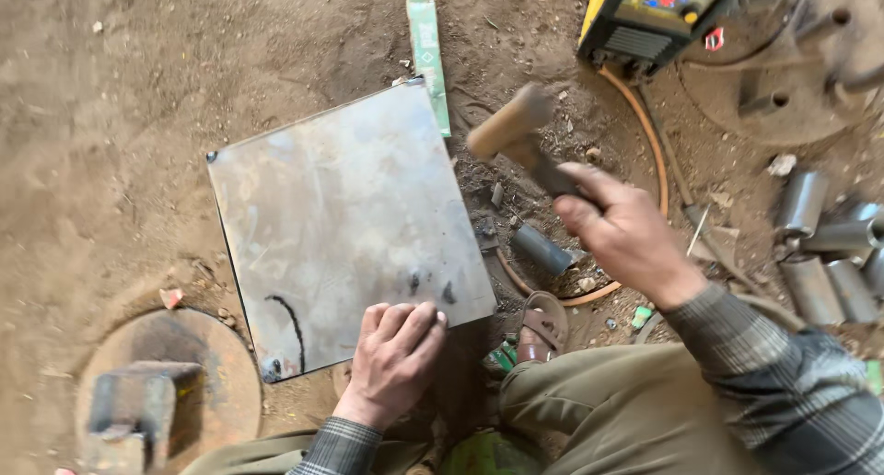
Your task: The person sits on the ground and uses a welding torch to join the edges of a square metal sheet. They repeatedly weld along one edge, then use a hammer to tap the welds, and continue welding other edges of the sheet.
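On the dirt floor (110, 116) lies a square steel plate (341, 217). The left hand (394, 357) presses flat on its near edge; the right hand (626, 231) grips a raised hammer (516, 130) — a crooked blow could hit those fingers.

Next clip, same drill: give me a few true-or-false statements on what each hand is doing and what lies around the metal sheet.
1. The left hand presses on the metal sheet. True.
2. The right hand holds a pair of pliers. False: it grips a hammer with a wooden head.
3. The sheet lies on a workbench. False: it lies on the dirt ground.
4. A yellow machine stands beyond the hammer. True.
5. Short metal tubes lie at the right. True.
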